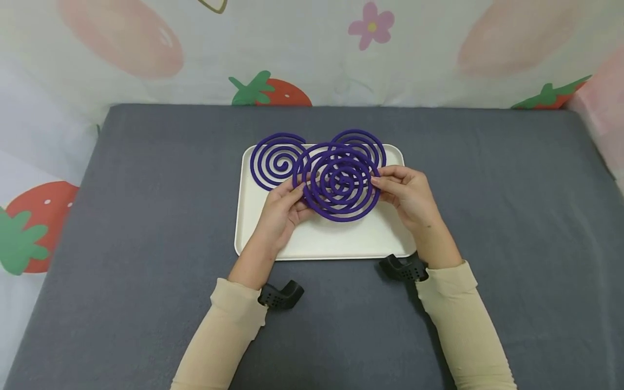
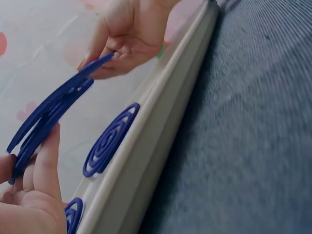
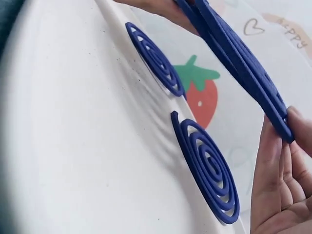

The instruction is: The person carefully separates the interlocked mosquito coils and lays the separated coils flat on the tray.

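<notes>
Above the white tray (image 1: 317,244), both hands hold a pair of overlapping purple-blue mosquito coils (image 1: 343,181). My left hand (image 1: 279,214) pinches their left edge between thumb and fingers. At the right edge, the thumb and fingers of my right hand (image 1: 408,196) pinch the rim. Seen edge-on in the left wrist view, the held coils (image 2: 53,105) form two layers with a narrow gap at places. Two more coils lie at the tray's back edge: a left one (image 1: 284,164) and a right one (image 1: 358,131), the latter partly hidden behind the held pair.
The tray lies on a grey cloth-covered table (image 1: 146,216). A white curtain with strawberry prints (image 1: 287,93) hangs behind the table. Black wrist devices (image 1: 281,295) are strapped on both forearms, close above the cloth.
</notes>
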Action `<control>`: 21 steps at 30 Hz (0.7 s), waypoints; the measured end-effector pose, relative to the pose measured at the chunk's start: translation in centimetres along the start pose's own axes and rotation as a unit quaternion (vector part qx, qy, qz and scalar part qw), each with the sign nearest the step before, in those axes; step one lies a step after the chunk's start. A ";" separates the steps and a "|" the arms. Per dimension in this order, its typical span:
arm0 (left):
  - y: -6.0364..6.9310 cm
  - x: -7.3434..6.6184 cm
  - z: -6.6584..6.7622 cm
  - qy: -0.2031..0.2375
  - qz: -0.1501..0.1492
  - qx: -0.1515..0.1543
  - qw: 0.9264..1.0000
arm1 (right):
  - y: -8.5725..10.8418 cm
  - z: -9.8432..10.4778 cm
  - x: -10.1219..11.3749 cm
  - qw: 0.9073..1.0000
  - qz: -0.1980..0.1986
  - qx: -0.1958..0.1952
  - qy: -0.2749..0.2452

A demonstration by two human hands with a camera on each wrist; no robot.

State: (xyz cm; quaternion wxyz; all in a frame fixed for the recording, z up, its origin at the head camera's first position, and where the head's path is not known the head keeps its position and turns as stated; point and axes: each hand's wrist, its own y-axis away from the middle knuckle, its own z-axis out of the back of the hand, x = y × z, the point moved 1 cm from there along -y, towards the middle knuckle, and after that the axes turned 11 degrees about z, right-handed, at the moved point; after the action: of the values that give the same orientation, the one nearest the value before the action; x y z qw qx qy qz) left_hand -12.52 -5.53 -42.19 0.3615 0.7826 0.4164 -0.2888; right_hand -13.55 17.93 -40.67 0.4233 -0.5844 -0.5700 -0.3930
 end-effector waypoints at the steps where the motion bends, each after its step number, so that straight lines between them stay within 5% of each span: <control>1: 0.1 -0.1 0.0 -0.002 0.003 0.001 1.000 | 0.1 0.1 0.1 1.000 -0.006 0.000 0.005; 10: 2.1 -0.9 1.7 -0.089 0.022 -0.002 0.996 | 1.2 1.9 0.9 0.997 -0.034 0.017 0.073; 21: 4.1 -1.7 4.6 -0.182 0.044 -0.023 0.982 | 2.2 3.0 1.0 0.989 -0.054 0.043 0.132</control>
State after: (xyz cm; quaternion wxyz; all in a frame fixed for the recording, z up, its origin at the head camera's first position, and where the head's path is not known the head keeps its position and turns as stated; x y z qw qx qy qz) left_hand -10.52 -11.60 -42.15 0.4615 0.7262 0.3151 -0.4005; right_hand -11.38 21.13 -40.81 0.4979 -0.4769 -0.5559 -0.4643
